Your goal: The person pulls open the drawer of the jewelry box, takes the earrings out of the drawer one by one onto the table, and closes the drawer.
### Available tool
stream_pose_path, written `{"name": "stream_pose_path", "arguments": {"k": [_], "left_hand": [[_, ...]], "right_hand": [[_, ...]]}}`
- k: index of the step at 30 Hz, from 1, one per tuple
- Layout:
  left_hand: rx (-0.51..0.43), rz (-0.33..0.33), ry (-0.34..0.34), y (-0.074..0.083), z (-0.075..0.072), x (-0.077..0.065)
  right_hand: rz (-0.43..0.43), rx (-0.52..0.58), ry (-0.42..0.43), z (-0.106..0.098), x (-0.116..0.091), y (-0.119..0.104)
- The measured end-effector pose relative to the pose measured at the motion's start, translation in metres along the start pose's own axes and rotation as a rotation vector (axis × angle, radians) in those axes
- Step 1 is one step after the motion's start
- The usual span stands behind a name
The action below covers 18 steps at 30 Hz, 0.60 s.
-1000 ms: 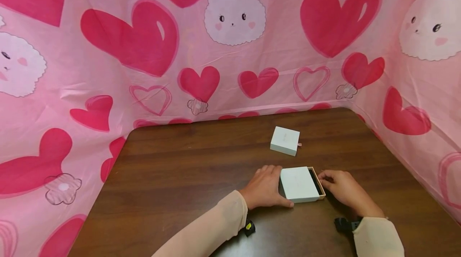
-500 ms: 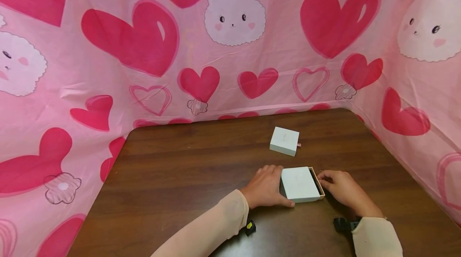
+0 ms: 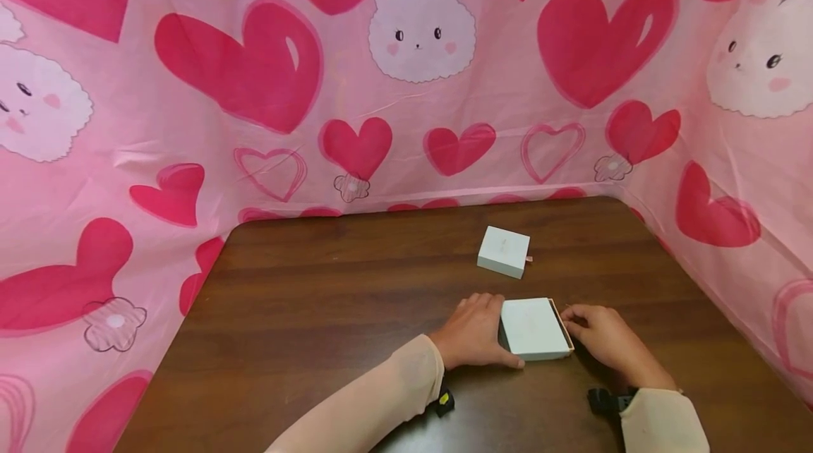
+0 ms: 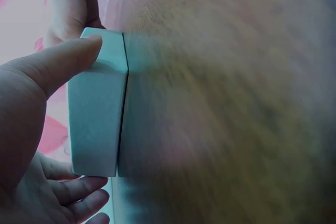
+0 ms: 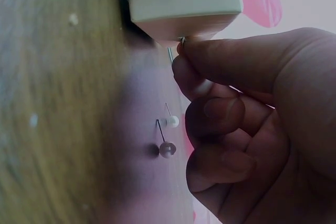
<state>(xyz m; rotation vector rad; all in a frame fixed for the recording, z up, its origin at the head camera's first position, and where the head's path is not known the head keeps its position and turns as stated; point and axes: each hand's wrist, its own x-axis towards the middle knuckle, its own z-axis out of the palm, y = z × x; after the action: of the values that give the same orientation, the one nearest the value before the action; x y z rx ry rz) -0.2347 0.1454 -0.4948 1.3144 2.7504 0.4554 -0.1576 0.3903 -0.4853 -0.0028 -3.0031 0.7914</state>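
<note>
A flat white drawer-style gift box (image 3: pixel 535 328) lies on the table. Its drawer (image 5: pixel 186 2) shows as a narrow tan-edged strip past the right end of the sleeve in the head view. My left hand (image 3: pixel 468 334) grips the sleeve from the left, thumb on the near side and fingers round the far side. At the drawer's end, my right hand (image 5: pixel 247 114) pinches a small shiny piece between thumb and index finger; I cannot tell what it is. Its other fingers are curled. Below them in the right wrist view are two pearl-headed pins (image 5: pixel 167 149).
Behind the held box stands a second white box (image 3: pixel 504 248), with a small pink pull tab (image 3: pixel 529 259) on its right side. The brown wooden table (image 3: pixel 305 298) is bordered by a pink curtain (image 3: pixel 406 107) with hearts and rabbits.
The sleeve and my left hand have shifted slightly right, so less of the drawer sticks out. The right hand keeps its place at the drawer's end. The view has shifted a little.
</note>
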Motion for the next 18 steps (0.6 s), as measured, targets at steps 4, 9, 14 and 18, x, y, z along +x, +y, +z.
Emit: {"name": "stream_pose_path", "arguments": {"k": [4,9,14,18], "left_hand": [[-0.002,-0.005,-0.005,0.0016,0.0002,0.0005],[-0.010,-0.009,-0.019,0.0032,-0.0008,0.0014],[-0.009,-0.005,-0.020,0.0042,-0.0003,0.0032],[-0.012,-0.001,-0.016,0.0042,0.0006,0.0047]], "right_hand": [[0.002,-0.001,0.003,0.0009,-0.0002,0.0009],[0.018,0.000,-0.004,0.0018,-0.0006,0.0014],[0.028,0.004,-0.015,0.0008,-0.0005,0.0009],[0.036,0.001,-0.022,-0.0001,-0.0004,0.0003]]}}
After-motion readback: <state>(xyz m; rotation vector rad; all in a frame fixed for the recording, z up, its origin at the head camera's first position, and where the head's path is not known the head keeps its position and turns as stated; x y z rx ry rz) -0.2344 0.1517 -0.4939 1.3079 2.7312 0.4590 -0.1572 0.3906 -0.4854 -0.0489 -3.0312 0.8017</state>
